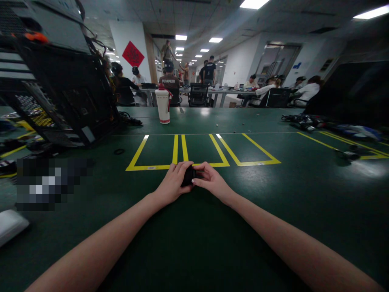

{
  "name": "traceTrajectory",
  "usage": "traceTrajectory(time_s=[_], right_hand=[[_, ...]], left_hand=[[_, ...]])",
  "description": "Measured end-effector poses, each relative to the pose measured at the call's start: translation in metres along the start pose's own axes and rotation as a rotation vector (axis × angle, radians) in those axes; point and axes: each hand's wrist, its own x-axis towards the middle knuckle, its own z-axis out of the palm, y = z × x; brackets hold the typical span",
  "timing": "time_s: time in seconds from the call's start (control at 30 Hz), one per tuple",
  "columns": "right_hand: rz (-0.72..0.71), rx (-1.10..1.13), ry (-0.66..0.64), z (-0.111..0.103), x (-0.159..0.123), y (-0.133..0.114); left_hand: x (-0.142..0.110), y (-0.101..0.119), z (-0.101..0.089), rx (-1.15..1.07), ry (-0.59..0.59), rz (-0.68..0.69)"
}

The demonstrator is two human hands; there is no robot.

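Between my two hands is a small black rounded object [189,176], close to the table top; its exact kind does not show. My left hand [174,179] wraps round its left side, fingers over the top and thumb low at the near side. On the right side, my right hand [212,181] has its fingertips and thumb at the object's edge in a pinch. The fingers cover much of the object. Just beyond my hands, yellow tape outlines [202,165] mark the green table [194,235].
An opened black computer case [60,89] stands at the left. A white bottle with a red lid [163,106] is upright farther back. A black ring [119,151] lies left of the tape. Cables [304,121] and a dark monitor [349,89] are at right. Several people sit beyond.
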Motion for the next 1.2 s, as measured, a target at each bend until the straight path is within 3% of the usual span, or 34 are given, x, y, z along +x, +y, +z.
traceTrajectory(time_s=[0.3,0.5,0.73,0.97,1.2], right_hand=[[0.074,0.003,0.016,-0.0009,0.0003,-0.0026],[0.023,0.026,-0.04,0.0002,-0.0012,-0.0047],[0.066,-0.005,0.012,0.0015,-0.0015,-0.004],[0.057,0.051,-0.085,-0.0026,-0.0006,-0.0024],[0.054,0.032,-0.03,-0.0011,0.0011,-0.0015]], left_hand=[[0.0002,0.0,0.0007,-0.015,-0.007,-0.017],[-0.0034,0.0052,-0.0025,0.007,-0.001,-0.028],[-0.0067,0.0086,-0.0011,0.005,0.013,-0.066],[-0.0065,0.0055,0.0007,0.003,0.013,-0.055],[-0.0062,0.0055,0.0016,0.001,0.017,-0.055]])
